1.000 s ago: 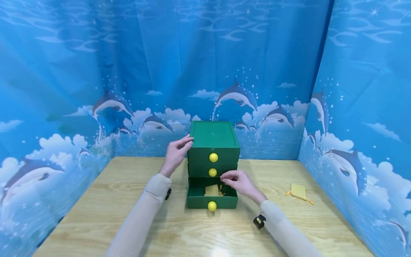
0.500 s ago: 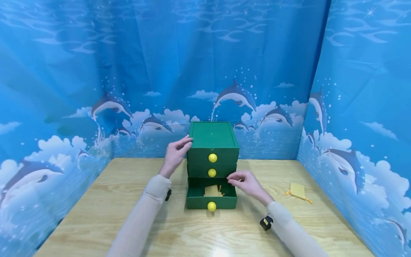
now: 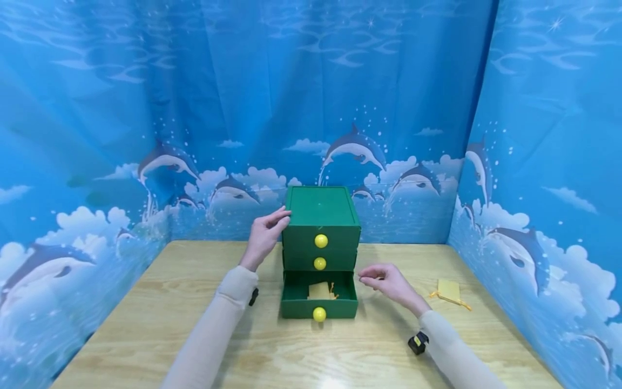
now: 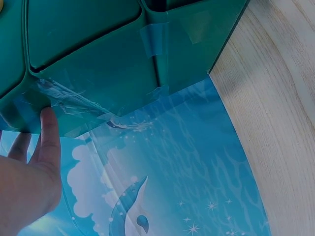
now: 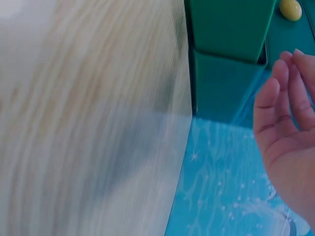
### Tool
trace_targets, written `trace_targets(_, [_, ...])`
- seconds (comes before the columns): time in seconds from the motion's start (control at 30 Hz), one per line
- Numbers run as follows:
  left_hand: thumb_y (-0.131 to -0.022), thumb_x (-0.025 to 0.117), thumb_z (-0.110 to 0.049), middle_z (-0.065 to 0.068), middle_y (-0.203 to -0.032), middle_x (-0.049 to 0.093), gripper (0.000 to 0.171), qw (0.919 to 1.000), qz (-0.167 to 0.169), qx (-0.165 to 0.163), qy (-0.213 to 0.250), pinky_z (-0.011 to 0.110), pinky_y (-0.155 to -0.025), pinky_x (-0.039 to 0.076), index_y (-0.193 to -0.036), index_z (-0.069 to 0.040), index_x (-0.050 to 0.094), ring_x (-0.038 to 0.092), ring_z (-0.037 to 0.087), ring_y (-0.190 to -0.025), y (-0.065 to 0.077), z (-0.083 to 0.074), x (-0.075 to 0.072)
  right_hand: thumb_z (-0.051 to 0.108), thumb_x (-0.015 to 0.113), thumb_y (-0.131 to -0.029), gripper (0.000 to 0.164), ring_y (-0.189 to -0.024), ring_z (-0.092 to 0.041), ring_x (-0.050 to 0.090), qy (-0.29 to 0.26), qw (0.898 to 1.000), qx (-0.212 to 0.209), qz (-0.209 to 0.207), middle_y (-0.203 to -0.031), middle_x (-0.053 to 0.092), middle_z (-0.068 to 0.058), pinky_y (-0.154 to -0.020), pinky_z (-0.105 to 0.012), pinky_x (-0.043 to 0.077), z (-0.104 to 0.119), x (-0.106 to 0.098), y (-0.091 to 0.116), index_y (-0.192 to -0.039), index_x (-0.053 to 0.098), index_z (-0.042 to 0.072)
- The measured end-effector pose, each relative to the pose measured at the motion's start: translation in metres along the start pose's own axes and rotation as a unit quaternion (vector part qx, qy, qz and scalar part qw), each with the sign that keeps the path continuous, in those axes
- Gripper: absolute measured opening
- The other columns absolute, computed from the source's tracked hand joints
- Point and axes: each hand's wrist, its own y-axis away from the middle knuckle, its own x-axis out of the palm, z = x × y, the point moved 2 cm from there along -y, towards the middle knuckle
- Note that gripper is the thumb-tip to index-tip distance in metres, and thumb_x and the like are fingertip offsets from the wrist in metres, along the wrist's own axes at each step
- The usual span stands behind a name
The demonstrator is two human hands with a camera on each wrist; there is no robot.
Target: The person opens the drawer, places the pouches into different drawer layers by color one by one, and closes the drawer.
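In the head view a green drawer cabinet (image 3: 320,208) with yellow ball knobs stands mid-table. Its bottom drawer (image 3: 291,308) is pulled out, and inside lies a small gold pouch (image 3: 318,291) with an orange drawstring. My left hand (image 3: 264,235) rests at the cabinet's upper left edge; in the left wrist view its fingers (image 4: 49,137) touch the taped side with nothing gripped. To the right of the drawer, my right hand (image 3: 391,283) hovers apart from the cabinet. Its fingers (image 5: 268,101) are loosely bent in the right wrist view, thumb near forefinger, holding nothing.
A second gold pouch (image 3: 449,290) with an orange drawstring lies on the wooden table (image 3: 379,346) at the right. Blue dolphin-print curtains (image 3: 252,108) hang behind the table and along its sides.
My right hand has moved right, from over the bottom drawer's right side to beside it. The left hand stays at the cabinet edge, and the pouches have not moved.
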Motion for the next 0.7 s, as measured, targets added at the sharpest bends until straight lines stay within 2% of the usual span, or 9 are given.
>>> trace_targets(0.1, [-0.096,0.059,-0.046,-0.006,-0.152,0.046,0.040,1.0000,0.001,0.001,0.001,0.046,-0.110,0.041,-0.129,-0.025,0.065,0.043,0.016,-0.140,0.000,0.001,0.000,0.022,0.068,-0.093,0.030,-0.086,-0.012,0.066,-0.001,1.000,0.001,0.025,-0.106,0.073,-0.011,-0.070,-0.037,0.058,-0.005,-0.007,0.005,-0.115,0.069,0.000])
trace_targets(0.27, [-0.096,0.059,-0.046,-0.005,-0.152,0.046,0.042,1.0000,0.000,0.004,0.002,0.046,-0.109,0.042,-0.130,-0.023,0.065,0.044,0.016,-0.139,0.000,0.000,0.000,0.022,0.067,-0.094,0.035,-0.094,-0.022,0.068,-0.005,0.998,0.015,0.067,-0.110,0.072,-0.016,-0.072,-0.031,0.056,-0.015,-0.019,0.012,-0.119,0.066,-0.002])
trace_targets(0.4, [-0.096,0.059,-0.045,-0.004,-0.152,0.045,0.042,1.0000,0.001,0.008,0.001,0.046,-0.109,0.042,-0.131,-0.023,0.064,0.045,0.017,-0.138,0.000,0.000,0.000,0.021,0.065,-0.095,0.039,-0.099,-0.025,0.067,-0.006,0.994,0.036,0.102,-0.115,0.069,-0.021,-0.073,-0.038,0.056,-0.023,-0.029,0.022,-0.124,0.062,-0.004])
trace_targets(0.57, [-0.097,0.059,-0.043,-0.001,-0.152,0.045,0.040,1.0000,-0.001,0.008,0.002,0.046,-0.109,0.043,-0.131,-0.021,0.065,0.045,0.017,-0.138,0.001,-0.001,0.000,0.020,0.063,-0.097,0.038,-0.104,-0.026,0.065,-0.004,0.987,0.063,0.151,-0.122,0.065,-0.022,-0.075,-0.043,0.055,-0.029,-0.043,0.032,-0.129,0.061,0.000])
trace_targets(0.7, [-0.098,0.059,-0.041,0.004,-0.153,0.045,0.039,1.0000,-0.003,0.008,0.002,0.046,-0.109,0.042,-0.130,-0.021,0.065,0.046,0.018,-0.137,0.001,-0.001,0.000,0.021,0.062,-0.097,0.040,-0.106,-0.026,0.064,-0.006,0.984,0.085,0.155,-0.125,0.064,-0.022,-0.077,-0.042,0.055,-0.033,-0.054,0.039,-0.132,0.059,0.001])
